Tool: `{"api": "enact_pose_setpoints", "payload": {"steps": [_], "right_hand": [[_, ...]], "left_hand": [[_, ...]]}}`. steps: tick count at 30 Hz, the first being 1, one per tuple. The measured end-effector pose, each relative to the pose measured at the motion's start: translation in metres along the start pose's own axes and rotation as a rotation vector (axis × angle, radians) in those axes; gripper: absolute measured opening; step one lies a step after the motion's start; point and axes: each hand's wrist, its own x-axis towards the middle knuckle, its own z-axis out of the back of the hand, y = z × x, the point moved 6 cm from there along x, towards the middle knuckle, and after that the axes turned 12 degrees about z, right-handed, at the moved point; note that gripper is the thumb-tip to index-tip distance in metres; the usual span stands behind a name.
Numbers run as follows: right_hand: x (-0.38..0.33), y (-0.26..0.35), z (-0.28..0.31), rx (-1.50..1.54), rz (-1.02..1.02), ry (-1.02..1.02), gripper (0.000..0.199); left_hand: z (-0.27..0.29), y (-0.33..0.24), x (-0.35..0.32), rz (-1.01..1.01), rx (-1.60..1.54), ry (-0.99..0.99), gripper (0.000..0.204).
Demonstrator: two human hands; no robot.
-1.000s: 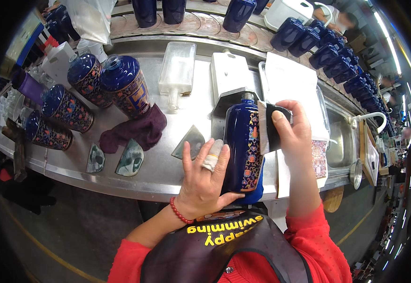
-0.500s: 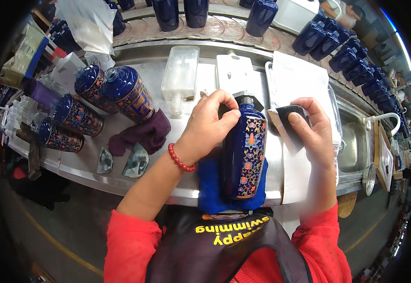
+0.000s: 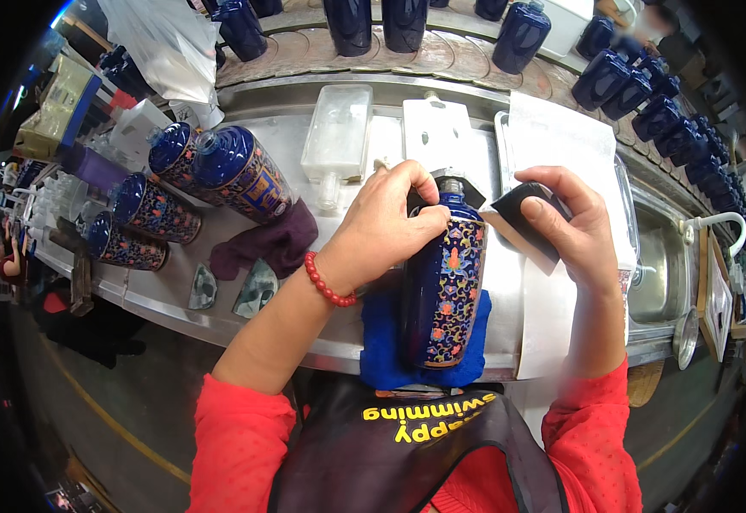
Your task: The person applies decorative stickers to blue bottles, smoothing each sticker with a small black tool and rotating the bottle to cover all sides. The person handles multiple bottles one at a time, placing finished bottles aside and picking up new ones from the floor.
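You have one patterned blue bottle [image 3: 446, 295] in work, between your hands and directly below your left fingertips, its neck pointing away from you over one blue cloth [image 3: 377, 346].

Your left hand [image 3: 387, 212] reaches across from the left, wrist raised, thumb and index finger nearly together at the bottle's shoulder; whether they grip anything cannot be told. Your right hand [image 3: 574, 224] is closed around one black-backed scraper [image 3: 523, 214], thumb on its near face, just right of the bottle.

Left of your left hand, on the worktop [image 3: 159, 297], stand four patterned blue bottles [image 3: 245, 175]; one shows a gold-edged panel, its markings illegible. Nearer that forearm are one purple cloth [image 3: 281, 235] and two green-and-white pieces [image 3: 255, 289]. Beyond the left hand lies one translucent bottle [image 3: 337, 132]. Your dark apron [image 3: 347, 453] carries yellow lettering, inverted in this view.
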Motion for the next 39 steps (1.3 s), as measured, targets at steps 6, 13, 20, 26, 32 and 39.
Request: {"api": "enact_pose_setpoints", "payload": {"steps": [6,13,20,26,32,39], "right_hand": [[0.004,-0.002,-0.002,-0.015,-0.008,0.015,0.026],[0.010,-0.005,-0.008,0.017,-0.012,0.025,0.026],[0.012,-0.004,-0.010,-0.001,0.000,0.043,0.026],[0.003,0.024,-0.014,-0.230,0.161,-0.005,0.023],[-0.013,0.059,-0.030,-0.635,0.558,-0.027,0.028],[-0.016,0.060,-0.042,-0.615,0.670,-0.007,0.029]], "left_hand": [[0.001,-0.002,-0.002,0.045,0.043,0.031,0.032],[-0.001,-0.010,-0.008,-0.028,0.131,-0.042,0.035],[-0.002,-0.005,-0.005,0.040,0.060,0.022,0.032],[-0.007,-0.002,-0.003,0.014,0.010,0.016,0.028],[-0.011,0.003,-0.001,0.047,-0.085,0.053,0.027],[-0.014,0.008,-0.003,0.095,-0.168,0.076,0.025]]}}
